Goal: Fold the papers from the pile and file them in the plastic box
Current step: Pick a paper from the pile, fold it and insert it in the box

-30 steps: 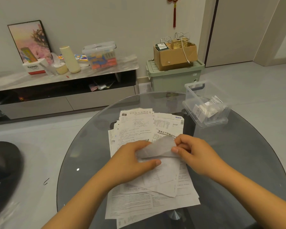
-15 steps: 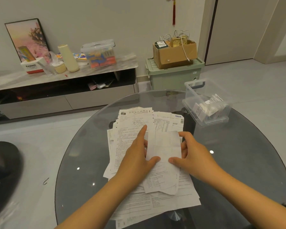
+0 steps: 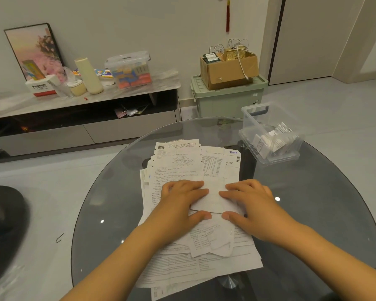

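Around our work we see a clear plastic box (image 3: 269, 137) at the right of the frame, on the far right part of the round glass bench (image 3: 109, 192), with several folded papers (image 3: 271, 140) already standing inside it; nothing lies between it and the pile. Below centre, the pile of printed papers (image 3: 178, 164) spreads loosely across the middle of the bench, its sheets fanned and overlapping; its near edge runs under our forearms.

On top of the pile sits the folded sheet (image 3: 211, 198), and both our hands lie on it. Our left hand (image 3: 180, 203) presses its left edge, the grip flat with fingers laid straight and the thumb stretched along the near edge; our right hand (image 3: 250, 205) mirrors it on the right edge, fingers flat and pointing inward, thumb low; the fingertips of the two hands are near each other but apart, with bare paper between them.

Beyond the bench, in the upper left of the frame, a low cabinet (image 3: 85, 118) against the pale wall carries a framed picture (image 3: 34, 48), a cream cylinder (image 3: 89, 76) and a lidded container (image 3: 129, 69); in the upper centre a cardboard box (image 3: 228, 68) rests on a green storage bin (image 3: 228, 98); the floor is pale grey.
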Demonstrator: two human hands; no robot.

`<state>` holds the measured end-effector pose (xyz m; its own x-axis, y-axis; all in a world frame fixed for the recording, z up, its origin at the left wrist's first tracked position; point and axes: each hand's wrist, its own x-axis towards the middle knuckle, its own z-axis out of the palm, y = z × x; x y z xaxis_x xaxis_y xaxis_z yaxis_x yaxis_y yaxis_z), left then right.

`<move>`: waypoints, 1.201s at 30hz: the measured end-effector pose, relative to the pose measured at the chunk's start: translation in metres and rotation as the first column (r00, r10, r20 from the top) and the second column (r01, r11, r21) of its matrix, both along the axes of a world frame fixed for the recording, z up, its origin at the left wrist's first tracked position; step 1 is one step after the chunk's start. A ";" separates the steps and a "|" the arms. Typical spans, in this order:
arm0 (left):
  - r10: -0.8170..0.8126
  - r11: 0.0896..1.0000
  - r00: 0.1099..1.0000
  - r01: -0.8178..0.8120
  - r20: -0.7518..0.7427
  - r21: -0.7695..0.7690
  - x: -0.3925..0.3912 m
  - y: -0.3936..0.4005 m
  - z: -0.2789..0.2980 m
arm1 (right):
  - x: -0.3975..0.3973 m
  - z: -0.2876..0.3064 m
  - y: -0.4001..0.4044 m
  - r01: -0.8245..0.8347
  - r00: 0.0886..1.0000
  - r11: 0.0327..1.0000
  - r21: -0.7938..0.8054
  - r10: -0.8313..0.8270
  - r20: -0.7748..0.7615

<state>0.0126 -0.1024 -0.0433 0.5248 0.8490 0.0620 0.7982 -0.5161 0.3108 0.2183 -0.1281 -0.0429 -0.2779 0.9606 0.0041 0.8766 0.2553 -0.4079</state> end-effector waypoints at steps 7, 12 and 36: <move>-0.031 0.994 0.990 0.016 0.137 0.107 0.001 -0.001 -0.001 | 0.001 0.002 0.001 -0.015 0.999 0.998 0.065 0.018 -0.044; -0.033 0.973 0.960 -0.033 0.278 0.229 0.004 -0.001 -0.001 | 0.002 0.012 -0.002 0.005 0.993 0.982 0.188 0.018 -0.120; 0.180 0.981 0.960 -0.160 0.215 -0.107 0.016 -0.007 -0.001 | 0.005 0.002 0.007 0.066 0.996 0.997 0.032 -0.064 -0.065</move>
<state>0.0283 -0.1093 -0.0440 0.3539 0.9317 0.0822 0.7769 -0.3417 0.5289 0.2229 -0.1216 -0.0407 -0.2128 0.9756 0.0532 0.8642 0.2134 -0.4557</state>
